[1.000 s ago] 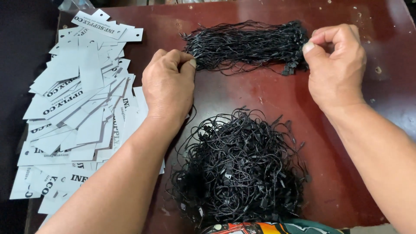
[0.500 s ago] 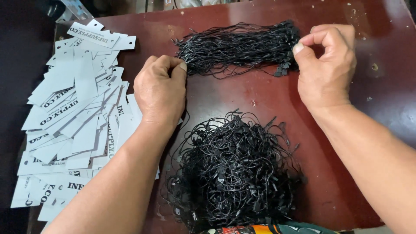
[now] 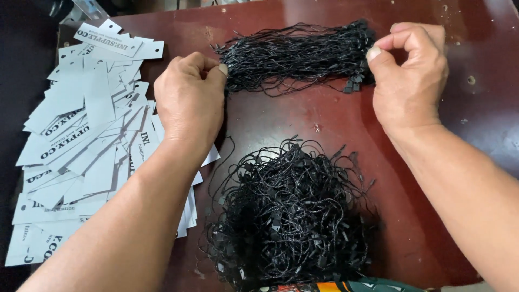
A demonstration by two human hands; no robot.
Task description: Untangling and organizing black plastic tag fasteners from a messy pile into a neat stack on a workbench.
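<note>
A straight bundle of black cords (image 3: 297, 57) lies across the far side of the dark red worktop (image 3: 476, 103). The left hand (image 3: 189, 100) pinches the bundle's left end, the right hand (image 3: 408, 75) its right end. A tangled cord heap (image 3: 286, 216) sits nearer than the bundle, white tags (image 3: 81, 140) to its left.

Tag pile (image 3: 81, 157) cut off left (some under left forearm (image 3: 124, 227))
</note>
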